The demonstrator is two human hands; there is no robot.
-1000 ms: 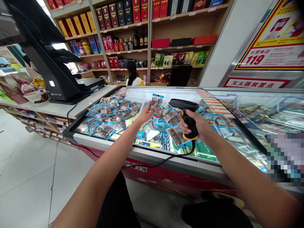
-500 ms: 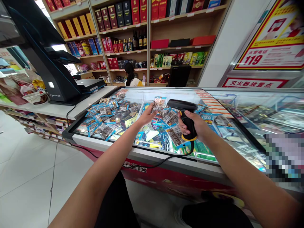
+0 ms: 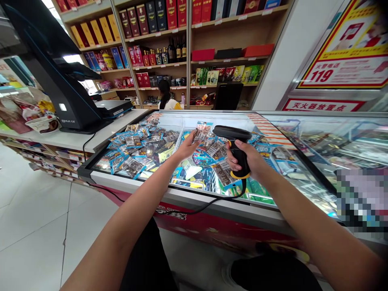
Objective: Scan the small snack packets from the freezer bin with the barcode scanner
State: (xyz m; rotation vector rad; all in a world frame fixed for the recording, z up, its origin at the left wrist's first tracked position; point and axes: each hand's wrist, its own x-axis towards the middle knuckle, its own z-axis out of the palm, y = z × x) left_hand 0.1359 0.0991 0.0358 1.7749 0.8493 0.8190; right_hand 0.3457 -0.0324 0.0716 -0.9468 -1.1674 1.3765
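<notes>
My right hand (image 3: pixel 242 157) is wrapped round the grip of a black barcode scanner (image 3: pixel 232 132) with yellow trim; its head points left. A black cable (image 3: pixel 209 208) hangs from the scanner's base and runs left along the freezer's front. In my left hand (image 3: pixel 188 146) is a small snack packet (image 3: pixel 203 130) with blue edges, pinched at its left side, in front of the scanner head. Similar snack packets (image 3: pixel 133 165) lie in a loose heap on the glass top to the left, and several more lie below and around both hands.
Both hands are over a glass-topped chest freezer (image 3: pixel 121 180). A black checkout terminal (image 3: pixel 72 105) stands on the white counter at left. Behind are shelves (image 3: pixel 157 34) of boxes and bottles, a seated person (image 3: pixel 166 97) and a black monitor (image 3: pixel 228 96).
The view has shifted very slightly. Both hands keep their hold on the scanner and the packet, almost in the same places.
</notes>
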